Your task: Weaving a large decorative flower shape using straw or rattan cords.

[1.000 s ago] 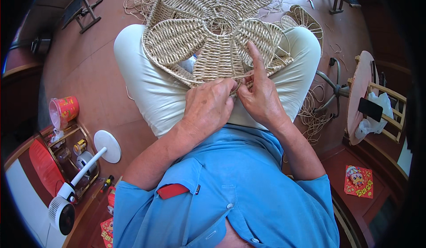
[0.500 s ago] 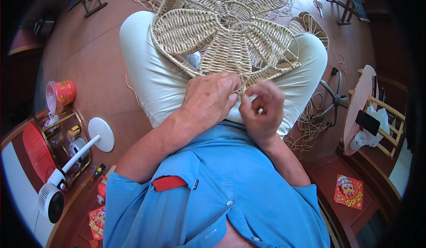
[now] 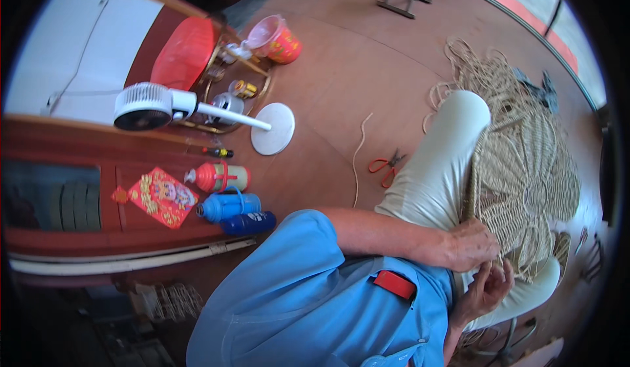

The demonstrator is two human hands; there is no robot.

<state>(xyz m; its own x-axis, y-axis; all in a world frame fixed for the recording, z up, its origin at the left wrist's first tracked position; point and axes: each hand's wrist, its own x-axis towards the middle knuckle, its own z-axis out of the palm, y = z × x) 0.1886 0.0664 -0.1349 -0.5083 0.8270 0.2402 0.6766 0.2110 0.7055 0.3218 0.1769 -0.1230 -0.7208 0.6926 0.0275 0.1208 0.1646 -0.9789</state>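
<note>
A large flower-shaped piece woven from tan straw cord [image 3: 518,199] lies across my lap, its petals spreading to the right in the picture. My left hand [image 3: 474,243] is closed on the rim of the weave. Just below it, with fingertips almost touching it, my right hand [image 3: 491,288] has its fingers curled in a pinch at the cord of the same edge. The fingers partly hide the spot they hold. Beneath the weave show my light trousers [image 3: 426,176].
Red-handled cutters [image 3: 388,165] and a loose cord strand [image 3: 359,157] lie on the floor beside my left leg. Heaped cord [image 3: 469,65] sits beyond my knee. To the left stand a white fan [image 3: 233,114], a pink-red bucket [image 3: 279,41] and several flasks [image 3: 230,204].
My view has swung to the left, so the fan, flasks and cutters show more fully and the weave sits at the right. Both hands stay at the weave's near edge.
</note>
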